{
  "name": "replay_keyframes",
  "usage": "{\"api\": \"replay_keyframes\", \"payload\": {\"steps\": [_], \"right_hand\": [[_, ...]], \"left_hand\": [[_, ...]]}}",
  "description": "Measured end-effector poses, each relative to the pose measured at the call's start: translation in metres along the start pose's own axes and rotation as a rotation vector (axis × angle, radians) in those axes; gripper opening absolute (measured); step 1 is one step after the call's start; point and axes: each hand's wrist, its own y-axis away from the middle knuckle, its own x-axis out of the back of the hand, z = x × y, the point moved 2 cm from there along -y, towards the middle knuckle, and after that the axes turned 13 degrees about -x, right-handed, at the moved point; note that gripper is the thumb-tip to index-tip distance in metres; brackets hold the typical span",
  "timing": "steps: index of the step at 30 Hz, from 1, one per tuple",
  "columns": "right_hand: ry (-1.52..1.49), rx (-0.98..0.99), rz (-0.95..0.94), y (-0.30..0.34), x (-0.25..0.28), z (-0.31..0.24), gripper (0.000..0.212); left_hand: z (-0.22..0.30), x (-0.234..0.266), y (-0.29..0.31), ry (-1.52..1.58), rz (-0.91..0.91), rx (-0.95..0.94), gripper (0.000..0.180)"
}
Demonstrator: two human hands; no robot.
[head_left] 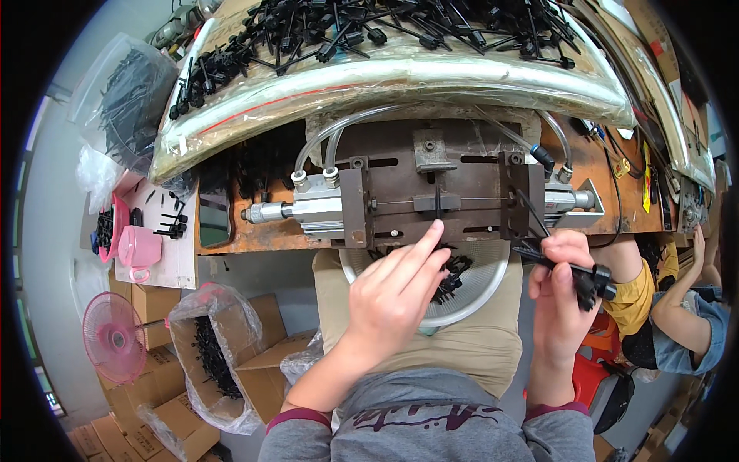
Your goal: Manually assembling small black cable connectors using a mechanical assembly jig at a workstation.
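Note:
My left hand [389, 300] reaches over the front of a dark metal clamping fixture [400, 142], its fingers stretched out. Its index fingertip is at the near end of a thin black plastic piece [439, 202], which stands at the small centre block [425, 203]; whether they touch I cannot tell. To the right, my right hand [560, 296] is closed around a bunch of black plastic parts [591, 283] with knobbed ends and thin stems. A white basket [500, 281] with more black parts sits on my lap, partly hidden by my left hand.
Air cylinders [319, 208] with clear hoses flank the fixture. Behind it, a plastic-wrapped ledge [385, 81] carries a heap of black parts [323, 35]. At left are a pink mug [140, 248], a pink fan [115, 339] and a lined carton [181, 323]. Another person [685, 319] sits at right.

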Motion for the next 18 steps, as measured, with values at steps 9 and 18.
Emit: {"api": "replay_keyframes", "payload": {"steps": [9, 18], "right_hand": [[0.354, 0.265, 0.112, 0.011, 0.005, 0.0, 0.014], [0.847, 0.653, 0.047, 0.011, -0.001, -0.005, 0.03]], "left_hand": [[-0.004, -0.005, -0.018, -0.257, -0.134, -0.076, 0.023], [-0.004, -0.004, -0.017, -0.246, -0.165, -0.037, 0.023]]}}
